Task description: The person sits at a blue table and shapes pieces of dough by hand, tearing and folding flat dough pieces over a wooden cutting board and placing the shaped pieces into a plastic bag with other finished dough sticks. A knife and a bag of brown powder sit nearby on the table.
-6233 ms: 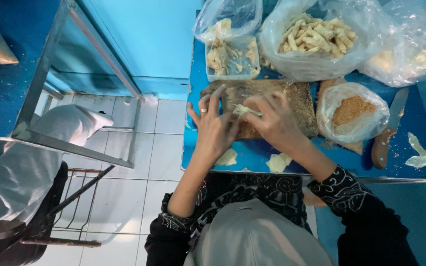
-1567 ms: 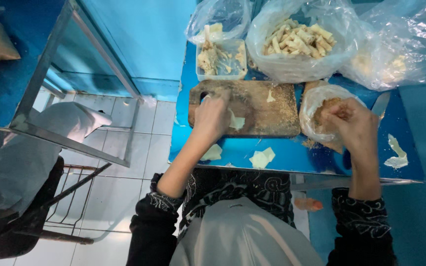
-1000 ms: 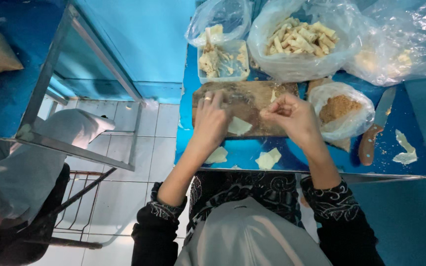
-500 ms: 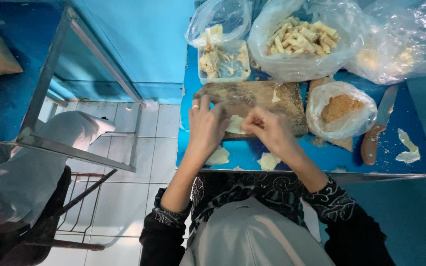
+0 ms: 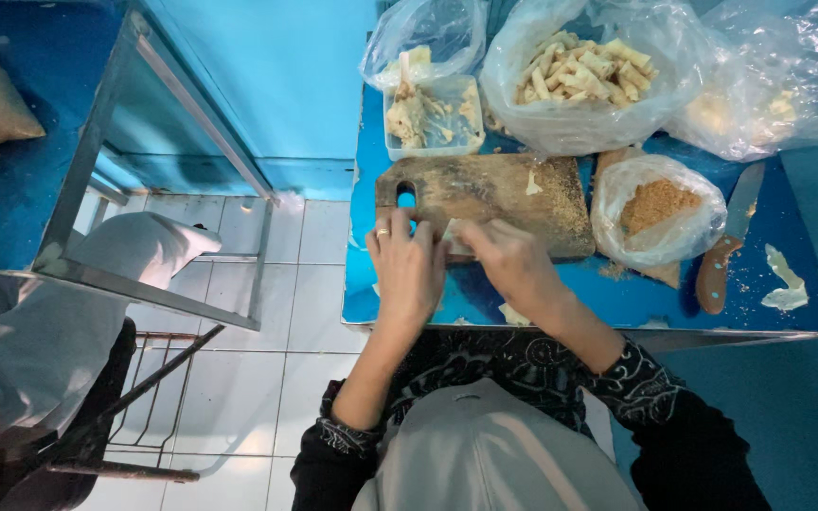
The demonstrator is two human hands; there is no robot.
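My left hand [image 5: 407, 268] and my right hand [image 5: 508, 260] meet over the front edge of a worn wooden cutting board [image 5: 494, 194] on a blue table [image 5: 617, 298]. Between the fingertips of both hands is a small pale wrapper piece [image 5: 456, 237], which they pinch and fold. A ring shows on my left hand. A second pale wrapper piece [image 5: 515, 316] lies on the table under my right wrist, mostly hidden.
Behind the board stand a clear tub of pale scraps [image 5: 431, 115], a bag of rolled pale sticks [image 5: 584, 71] and another clear bag [image 5: 759, 90]. A bag of brown crumbs [image 5: 660, 203], a wooden-handled knife [image 5: 726, 241] and a dough smear [image 5: 786, 284] lie right. A metal frame [image 5: 158, 189] stands left.
My right hand came back from the crumb bag to the board and joined my left hand on the wrapper piece. Both hands have since drawn slightly toward the table's front edge.
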